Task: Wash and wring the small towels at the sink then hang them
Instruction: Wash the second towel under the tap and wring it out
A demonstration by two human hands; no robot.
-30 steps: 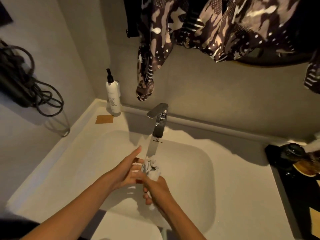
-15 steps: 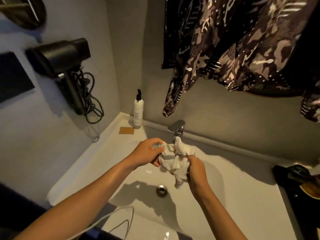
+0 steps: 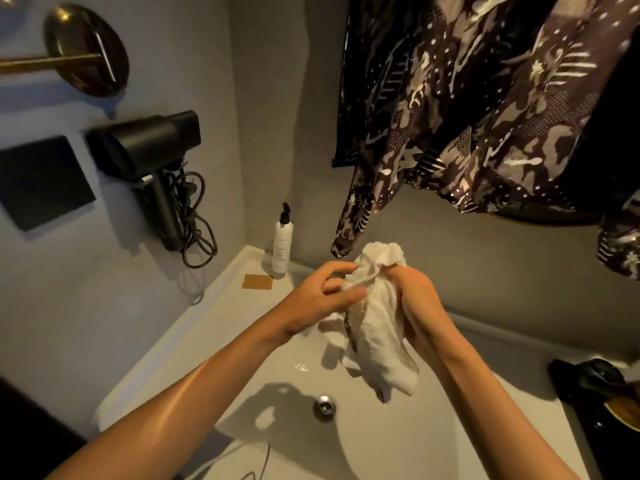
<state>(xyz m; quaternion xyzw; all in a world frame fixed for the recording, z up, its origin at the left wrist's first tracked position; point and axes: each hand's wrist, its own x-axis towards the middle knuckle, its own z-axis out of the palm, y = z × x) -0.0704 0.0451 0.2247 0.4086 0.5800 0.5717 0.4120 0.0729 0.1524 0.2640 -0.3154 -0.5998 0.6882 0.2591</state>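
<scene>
A small white towel (image 3: 375, 327) hangs bunched above the white sink (image 3: 433, 431), its lower end dangling over the basin near the drain (image 3: 325, 405). My left hand (image 3: 320, 299) pinches the towel's upper left side with fingers and thumb. My right hand (image 3: 420, 303) grips the right side, with the top of the towel sticking up past its fingers. The tap is hidden behind the towel and my hands.
A white pump bottle (image 3: 283, 242) and a brown card (image 3: 257, 291) sit at the sink's back left corner. A black hair dryer (image 3: 152, 157) with coiled cord hangs on the left wall. Patterned dark cloth (image 3: 485, 109) hangs above. Dark items (image 3: 595, 386) lie on the right counter.
The towel has been lifted from under the running tap and raised higher above the basin. Both hands rose with it, and the view tilted upward.
</scene>
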